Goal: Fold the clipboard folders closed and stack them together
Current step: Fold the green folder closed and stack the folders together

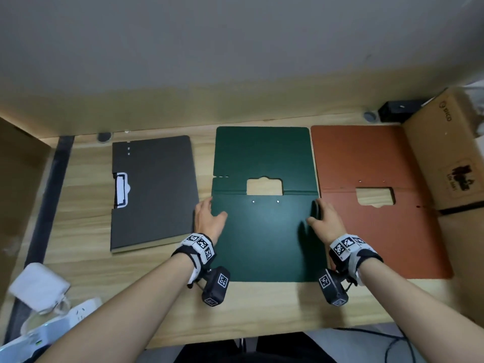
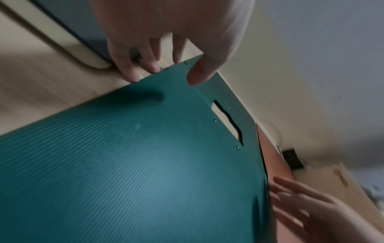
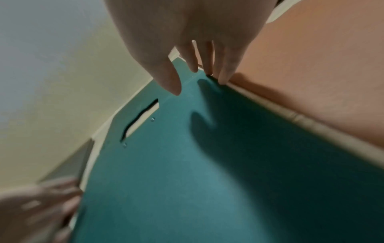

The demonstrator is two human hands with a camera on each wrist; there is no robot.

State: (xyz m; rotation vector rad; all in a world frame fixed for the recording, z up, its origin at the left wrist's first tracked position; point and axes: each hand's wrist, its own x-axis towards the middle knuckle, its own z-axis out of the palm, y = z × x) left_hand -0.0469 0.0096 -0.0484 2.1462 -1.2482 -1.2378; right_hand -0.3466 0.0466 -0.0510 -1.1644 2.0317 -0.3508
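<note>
Grey folder [image 1: 153, 192] far left on desk [image 1: 86, 263], already folded, one. My left hand [image 1: 209, 218] at left edge of green folder [image 1: 264, 231], thumb on top, fingers curled at rim, pinching it. Green lies open, flat, centre. My right hand [image 1: 326, 220] mirrors on right edge, same pinch. Lift both sides evenly, hinge near panel over crease, keep corners aligned. Orange folder [image 1: 366, 231] right, open. Count: three folders, one shut, two open.

Three folders lay in a row on the desk. Grey folder [image 1: 153, 192] at 9 o'clock was shut, clip w/ white tab on its left edge. Green folder [image 1: 264, 205], center, and orange folder [image 1: 372, 200] at 3 o'clock lay open flat, cutouts at the fold.
</note>
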